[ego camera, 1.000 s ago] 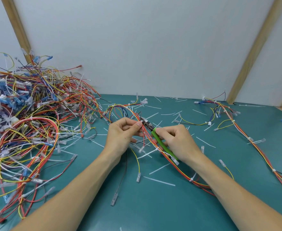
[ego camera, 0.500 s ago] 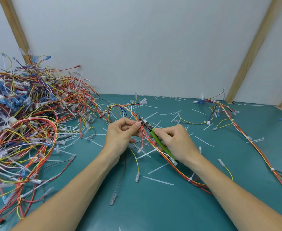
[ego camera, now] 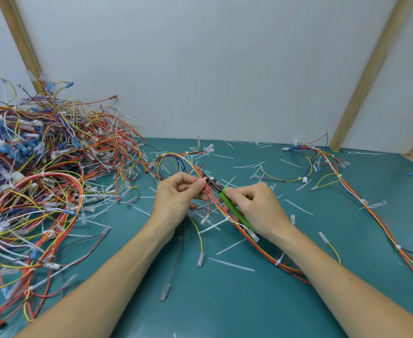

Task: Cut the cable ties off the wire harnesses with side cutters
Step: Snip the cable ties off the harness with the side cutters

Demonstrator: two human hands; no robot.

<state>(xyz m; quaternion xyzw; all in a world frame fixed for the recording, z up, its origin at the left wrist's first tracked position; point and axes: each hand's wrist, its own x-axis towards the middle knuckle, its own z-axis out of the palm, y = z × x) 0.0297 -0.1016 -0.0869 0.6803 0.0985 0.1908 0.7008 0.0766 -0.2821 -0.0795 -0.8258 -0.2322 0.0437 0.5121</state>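
Head view: left hand (ego camera: 176, 201) pinches wire harness (ego camera: 261, 250) at cable tie (ego camera: 204, 178); right hand (ego camera: 256, 208) grips side cutters (ego camera: 227, 198), jaws at tie. Snip in hand; next needs squeeze clear of wires.

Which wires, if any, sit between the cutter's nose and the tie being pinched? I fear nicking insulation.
Nothing visible separates them: the side cutters in the right hand meet the white cable tie at the left hand thumb. The harness's red wires run directly beside the nose, though.

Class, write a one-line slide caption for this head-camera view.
Left hand holds a wire harness while right hand brings green-handled side cutters to it.
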